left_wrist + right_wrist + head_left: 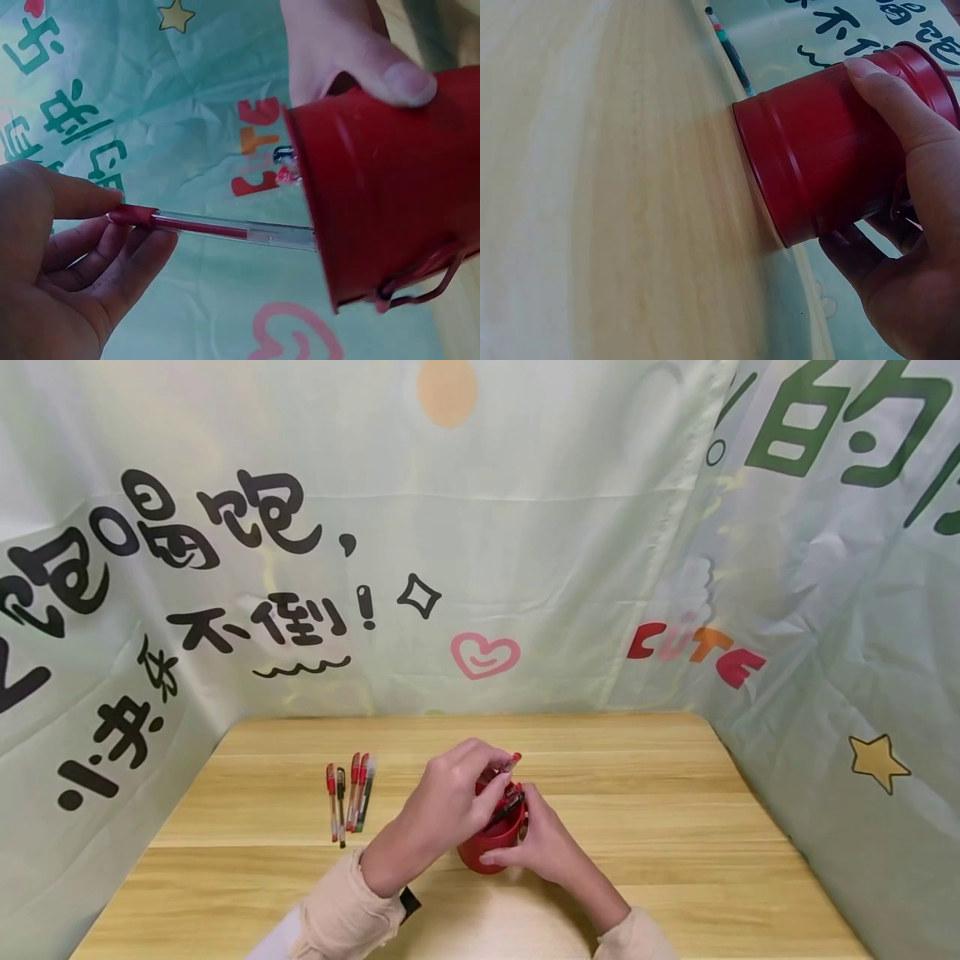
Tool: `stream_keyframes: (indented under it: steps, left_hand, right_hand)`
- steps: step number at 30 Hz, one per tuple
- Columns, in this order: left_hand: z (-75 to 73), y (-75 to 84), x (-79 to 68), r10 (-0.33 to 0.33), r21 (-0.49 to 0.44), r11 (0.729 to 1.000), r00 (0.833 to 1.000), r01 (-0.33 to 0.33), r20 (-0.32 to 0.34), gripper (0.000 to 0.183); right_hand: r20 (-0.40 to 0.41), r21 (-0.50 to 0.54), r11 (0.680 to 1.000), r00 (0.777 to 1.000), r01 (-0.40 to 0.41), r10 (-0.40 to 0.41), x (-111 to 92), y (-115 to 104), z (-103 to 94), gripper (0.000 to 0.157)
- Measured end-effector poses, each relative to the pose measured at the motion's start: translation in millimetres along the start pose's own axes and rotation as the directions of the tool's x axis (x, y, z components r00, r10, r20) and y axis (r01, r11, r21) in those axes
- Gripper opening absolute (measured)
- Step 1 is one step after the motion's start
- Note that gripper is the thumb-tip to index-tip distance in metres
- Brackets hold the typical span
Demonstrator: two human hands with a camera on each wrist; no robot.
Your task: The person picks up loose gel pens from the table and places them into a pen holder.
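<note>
A red metal bucket (486, 857) with a small wire handle (431, 281) stands on the table, held by my right hand (551, 843). In the right wrist view the thumb lies along the bucket's side and the fingers wrap round the other side. Above the mouth, my left hand (453, 793) pinches a clear-barrelled red pen (202, 225) by its red end between thumb and fingers. The pen's other end passes behind the bucket's rim. Tips of other pens (287, 174) show at the mouth, and a black pen (508, 807) leans inside.
Left of the bucket, several pens with red or black ends lie roughly side by side on the wooden table (247, 810); one is a green-tipped pen (365, 795). Printed cloth (555, 568) hangs behind and at both sides. A small black object (409, 903) shows beside the left sleeve.
</note>
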State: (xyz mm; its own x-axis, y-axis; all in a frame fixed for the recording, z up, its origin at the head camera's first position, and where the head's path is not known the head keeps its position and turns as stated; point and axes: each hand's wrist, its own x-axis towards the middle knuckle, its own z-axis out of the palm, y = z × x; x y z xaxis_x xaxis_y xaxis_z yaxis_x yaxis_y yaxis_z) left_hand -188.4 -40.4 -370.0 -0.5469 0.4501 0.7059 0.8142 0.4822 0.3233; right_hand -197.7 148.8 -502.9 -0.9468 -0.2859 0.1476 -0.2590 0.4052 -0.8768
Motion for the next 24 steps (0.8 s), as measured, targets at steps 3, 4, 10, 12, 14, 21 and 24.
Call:
stream_keyframes:
  steps: [3, 4, 10, 12, 14, 21, 24]
  left_hand:
    - [4.6, -0.4, -3.2, 0.011, -0.007, 1.000, 1.000, -0.011, -0.003, 0.013]
    - [6.3, -0.9, -4.1, 0.016, -0.008, 1.000, 1.000, -0.016, -0.008, 0.013]
    - [16.4, -4.3, -9.5, 0.025, -0.038, 0.999, 0.999, -0.026, -0.027, 0.013]
    - [19.5, -5.1, -12.1, 0.021, -0.045, 0.999, 1.000, -0.022, -0.020, 0.012]
    - [22.1, -5.6, -14.9, 0.011, -0.052, 0.999, 1.000, -0.012, -0.010, 0.012]
    - [29.5, -8.2, -23.3, -0.047, -0.069, 0.996, 0.998, 0.050, 0.045, 0.011]
    - [33.3, -10.2, -26.5, -0.073, -0.071, 0.994, 0.996, 0.077, 0.059, 0.010]
  right_hand:
    - [0.004, 0.006, 1.000, 1.000, -0.016, 0.016, 0, -1, -0.1, 0.097]
    - [0.005, 0.008, 1.000, 1.000, -0.017, 0.017, -1, -2, -0.3, 0.098]
    - [0.010, 0.020, 1.000, 1.000, -0.011, 0.011, -1, -2, -1.0, 0.097]
    - [0.014, 0.025, 1.000, 1.000, -0.005, 0.005, -1, -2, -1.1, 0.096]
    - [0.016, 0.031, 1.000, 1.000, 0.002, -0.002, -1, -1, -1.0, 0.096]
    - [0.016, 0.040, 0.999, 1.000, 0.009, -0.010, -1, 0, 0.5, 0.093]
    - [0.011, 0.036, 0.999, 1.000, 0.001, -0.002, 0, -1, 0.3, 0.090]
